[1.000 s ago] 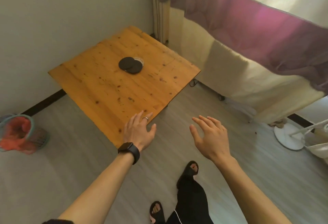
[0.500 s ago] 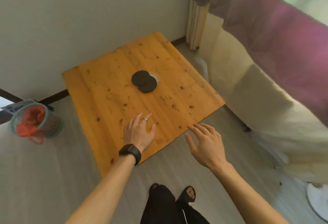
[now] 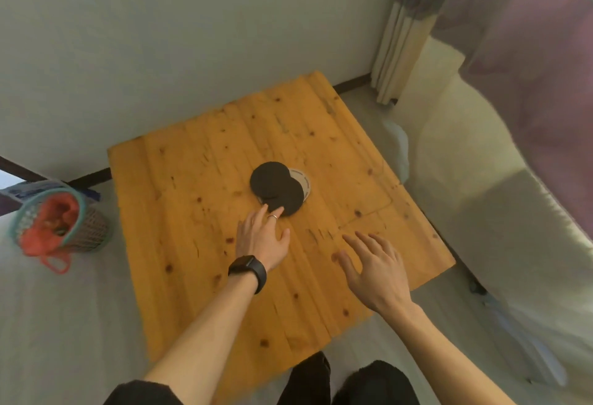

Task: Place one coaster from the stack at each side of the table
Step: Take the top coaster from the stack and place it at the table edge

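Note:
A loose stack of round dark coasters lies near the middle of the square wooden table, with a pale round one peeking out at its right. My left hand, with a ring and a black watch, is flat and open, its fingertips at the near edge of the stack. My right hand hovers open over the table's near right part, holding nothing.
A mesh bin with a red bag stands on the floor left of the table. A wall runs behind the table. A bed with a pale and purple cover sits close on the right. My legs are at the table's near edge.
I have stepped up to the table. My left hand has reached forward from the near edge to the coaster stack, and my right hand has come over the tabletop.

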A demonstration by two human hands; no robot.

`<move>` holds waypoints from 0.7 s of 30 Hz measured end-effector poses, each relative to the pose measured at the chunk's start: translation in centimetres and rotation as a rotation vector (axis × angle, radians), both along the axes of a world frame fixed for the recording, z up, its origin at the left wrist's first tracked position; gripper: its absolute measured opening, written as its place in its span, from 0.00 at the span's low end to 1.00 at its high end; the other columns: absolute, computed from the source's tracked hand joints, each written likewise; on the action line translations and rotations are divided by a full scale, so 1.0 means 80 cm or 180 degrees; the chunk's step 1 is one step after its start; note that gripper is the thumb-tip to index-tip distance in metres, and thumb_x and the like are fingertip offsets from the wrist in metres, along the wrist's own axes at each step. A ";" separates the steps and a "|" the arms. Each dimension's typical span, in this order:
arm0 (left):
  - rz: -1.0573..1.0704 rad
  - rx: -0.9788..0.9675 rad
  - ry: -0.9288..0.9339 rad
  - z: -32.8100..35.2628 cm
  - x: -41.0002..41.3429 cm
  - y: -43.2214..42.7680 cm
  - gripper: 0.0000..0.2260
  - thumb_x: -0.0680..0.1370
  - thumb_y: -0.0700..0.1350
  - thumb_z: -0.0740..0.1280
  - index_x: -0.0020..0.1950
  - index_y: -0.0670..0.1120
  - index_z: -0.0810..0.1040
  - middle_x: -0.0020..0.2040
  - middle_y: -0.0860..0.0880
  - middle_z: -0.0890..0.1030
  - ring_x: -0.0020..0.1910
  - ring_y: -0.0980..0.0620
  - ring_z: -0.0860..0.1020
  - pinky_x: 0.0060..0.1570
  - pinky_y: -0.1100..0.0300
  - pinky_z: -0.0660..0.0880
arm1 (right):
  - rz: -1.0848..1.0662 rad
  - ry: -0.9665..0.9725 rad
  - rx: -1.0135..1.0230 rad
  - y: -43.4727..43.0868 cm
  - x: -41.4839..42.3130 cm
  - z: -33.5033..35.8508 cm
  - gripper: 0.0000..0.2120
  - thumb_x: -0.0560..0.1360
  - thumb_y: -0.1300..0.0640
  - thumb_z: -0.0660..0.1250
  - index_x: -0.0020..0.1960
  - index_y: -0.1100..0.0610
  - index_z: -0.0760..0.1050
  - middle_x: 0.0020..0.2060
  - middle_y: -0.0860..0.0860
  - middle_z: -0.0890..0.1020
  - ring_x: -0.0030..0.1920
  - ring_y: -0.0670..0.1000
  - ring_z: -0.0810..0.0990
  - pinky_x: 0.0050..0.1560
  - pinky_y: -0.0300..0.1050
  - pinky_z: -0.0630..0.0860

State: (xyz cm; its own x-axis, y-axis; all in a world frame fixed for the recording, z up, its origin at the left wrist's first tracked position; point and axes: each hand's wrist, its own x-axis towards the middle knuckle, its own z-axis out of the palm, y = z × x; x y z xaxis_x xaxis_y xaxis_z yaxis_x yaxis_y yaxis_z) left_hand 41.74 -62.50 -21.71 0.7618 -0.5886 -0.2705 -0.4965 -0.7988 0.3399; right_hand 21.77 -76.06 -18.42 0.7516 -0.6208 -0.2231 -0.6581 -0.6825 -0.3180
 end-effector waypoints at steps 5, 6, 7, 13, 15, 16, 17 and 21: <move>-0.0018 0.0099 0.0013 -0.056 0.060 -0.035 0.25 0.77 0.59 0.59 0.73 0.56 0.65 0.76 0.48 0.63 0.74 0.45 0.61 0.70 0.45 0.64 | -0.0050 0.0242 0.0153 -0.047 0.065 -0.067 0.29 0.80 0.32 0.47 0.76 0.40 0.65 0.77 0.47 0.67 0.78 0.54 0.60 0.75 0.57 0.61; -0.0013 0.0114 0.0030 -0.068 0.071 -0.041 0.25 0.77 0.59 0.60 0.74 0.56 0.64 0.77 0.47 0.63 0.75 0.44 0.60 0.70 0.45 0.64 | -0.0015 0.0299 0.0179 -0.056 0.078 -0.083 0.29 0.80 0.32 0.47 0.77 0.40 0.64 0.78 0.47 0.65 0.79 0.54 0.58 0.76 0.58 0.60; -0.0009 0.0131 0.0030 -0.080 0.080 -0.046 0.25 0.77 0.58 0.60 0.74 0.56 0.64 0.77 0.47 0.62 0.75 0.44 0.60 0.70 0.45 0.64 | 0.0030 0.0357 0.0195 -0.065 0.090 -0.099 0.30 0.80 0.32 0.46 0.77 0.41 0.62 0.79 0.48 0.63 0.79 0.55 0.57 0.77 0.59 0.59; 0.0134 0.0181 -0.0100 -0.137 0.110 -0.071 0.24 0.78 0.56 0.62 0.73 0.53 0.65 0.78 0.47 0.60 0.76 0.45 0.58 0.69 0.46 0.66 | 0.0211 0.0443 0.0199 -0.104 0.132 -0.191 0.33 0.78 0.30 0.42 0.80 0.39 0.49 0.82 0.50 0.49 0.81 0.57 0.43 0.78 0.63 0.46; 0.0206 0.0113 -0.0078 -0.150 0.111 -0.076 0.21 0.78 0.55 0.62 0.70 0.52 0.67 0.78 0.47 0.60 0.75 0.45 0.60 0.67 0.45 0.69 | 0.0278 0.0428 0.0205 -0.107 0.127 -0.216 0.33 0.78 0.28 0.39 0.80 0.37 0.43 0.82 0.49 0.43 0.81 0.55 0.38 0.78 0.64 0.42; 0.0264 0.0050 -0.0074 -0.155 0.109 -0.078 0.20 0.78 0.54 0.62 0.69 0.52 0.67 0.78 0.47 0.60 0.75 0.44 0.61 0.65 0.45 0.71 | 0.0315 0.0414 0.0163 -0.106 0.123 -0.226 0.33 0.78 0.28 0.39 0.80 0.37 0.40 0.82 0.48 0.41 0.80 0.54 0.35 0.78 0.64 0.40; 0.0307 -0.0002 -0.0106 -0.160 0.105 -0.080 0.19 0.79 0.53 0.62 0.68 0.51 0.67 0.77 0.46 0.61 0.74 0.44 0.62 0.63 0.45 0.72 | 0.0326 0.0398 0.0103 -0.104 0.118 -0.235 0.32 0.79 0.29 0.39 0.80 0.37 0.38 0.82 0.48 0.40 0.80 0.53 0.33 0.78 0.64 0.39; 0.0257 0.0003 -0.0359 -0.165 0.100 -0.081 0.19 0.80 0.53 0.61 0.69 0.49 0.67 0.76 0.44 0.63 0.75 0.42 0.62 0.62 0.45 0.72 | 0.0303 0.0396 -0.0050 -0.100 0.116 -0.249 0.32 0.80 0.30 0.41 0.80 0.38 0.39 0.82 0.48 0.40 0.80 0.52 0.33 0.77 0.63 0.36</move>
